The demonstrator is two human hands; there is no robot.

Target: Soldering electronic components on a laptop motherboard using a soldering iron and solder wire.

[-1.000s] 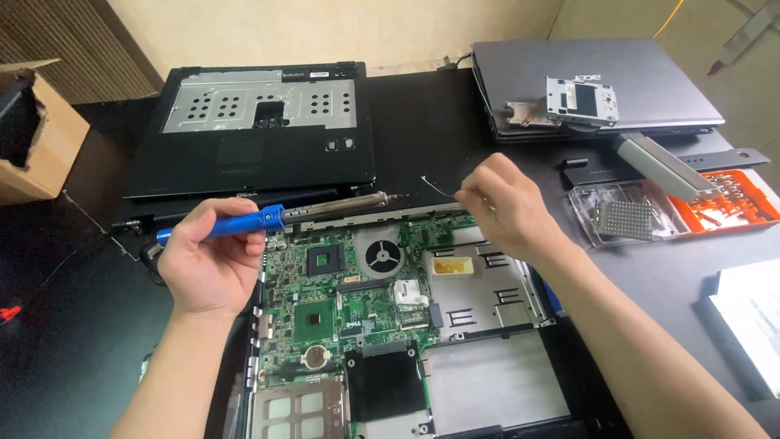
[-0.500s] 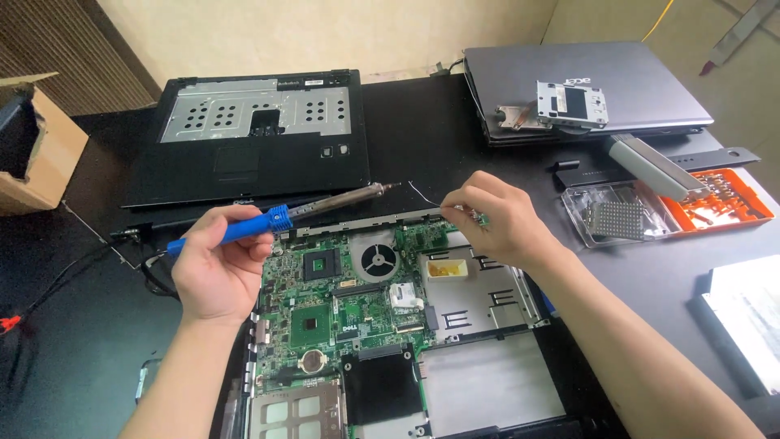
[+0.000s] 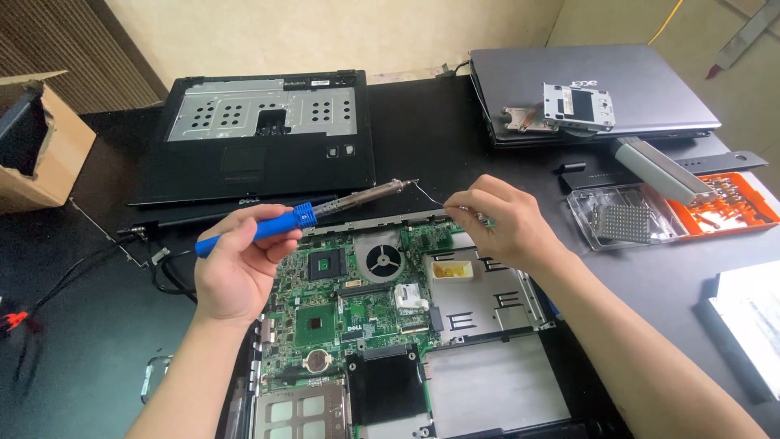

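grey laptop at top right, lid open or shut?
Shut. The grey laptop lies flat on the table, lid down; a metal drive bracket rests on top of it.

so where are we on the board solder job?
Done: the laptop is open, its green motherboard bare, the black top cover set aside behind. In hand: left hand holds the blue-handled soldering iron level, tip meeting the thin solder wire pinched by the right hand, both above the board's top edge. Left: no joint is visibly being touched yet; everything is unassembled.
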